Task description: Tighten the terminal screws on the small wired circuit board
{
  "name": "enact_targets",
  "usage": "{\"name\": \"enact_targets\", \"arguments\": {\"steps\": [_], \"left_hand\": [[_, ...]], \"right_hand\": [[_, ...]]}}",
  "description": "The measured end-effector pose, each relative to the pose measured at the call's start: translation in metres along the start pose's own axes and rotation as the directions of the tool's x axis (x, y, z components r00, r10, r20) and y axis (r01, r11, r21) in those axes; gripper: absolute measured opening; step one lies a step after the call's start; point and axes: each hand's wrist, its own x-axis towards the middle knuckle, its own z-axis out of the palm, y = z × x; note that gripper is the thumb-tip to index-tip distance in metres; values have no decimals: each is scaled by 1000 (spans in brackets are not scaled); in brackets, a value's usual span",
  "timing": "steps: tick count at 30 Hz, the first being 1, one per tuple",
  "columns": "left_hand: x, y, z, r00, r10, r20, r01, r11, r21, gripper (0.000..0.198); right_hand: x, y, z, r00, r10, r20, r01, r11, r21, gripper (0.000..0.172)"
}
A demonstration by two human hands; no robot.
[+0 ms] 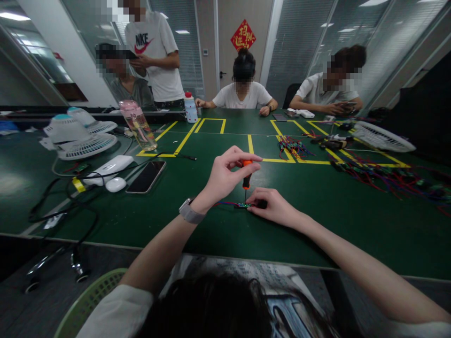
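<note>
My left hand [225, 176] is closed round a small screwdriver with an orange and black handle [247, 172], held upright with its tip down on a tiny green circuit board [242, 205]. My right hand [272, 205] lies on the green table [317, 220] just right of the board, its fingertips pinching the board's edge. Thin red and blue wires run left from the board. A watch with a grey band sits on my left wrist.
A black phone [146, 176], a white mouse [115, 184], black cables and two white fans [84, 141] lie at the left. A pink-lidded bottle [138, 124] stands behind them. Bundles of coloured wires [380, 173] spread at the right. Several people sit or stand at the far side.
</note>
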Motion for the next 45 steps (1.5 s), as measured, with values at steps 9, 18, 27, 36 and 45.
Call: {"name": "enact_targets", "arguments": {"steps": [9,18,27,36,45], "left_hand": [[-1,-3,1,991,-43,128,60,989,-135,25],[-3,-4,2,997,38,72,-40,999,36,21],[-6,-8,9,1000,23,-9,-22,999,35,21],[-7,-3,11,989,37,140,-39,999,6,32],[-6,-5,8,986,156,-59,-132,947,294,14]], "right_hand": [[0,0,1,1000,0,-13,0,1000,23,7],[2,3,8,998,28,-52,-25,999,46,7],[2,1,7,994,71,-80,-71,997,8,6],[3,6,7,990,63,-122,-66,998,-17,7],[3,6,7,990,64,-125,-67,998,-19,8]]}}
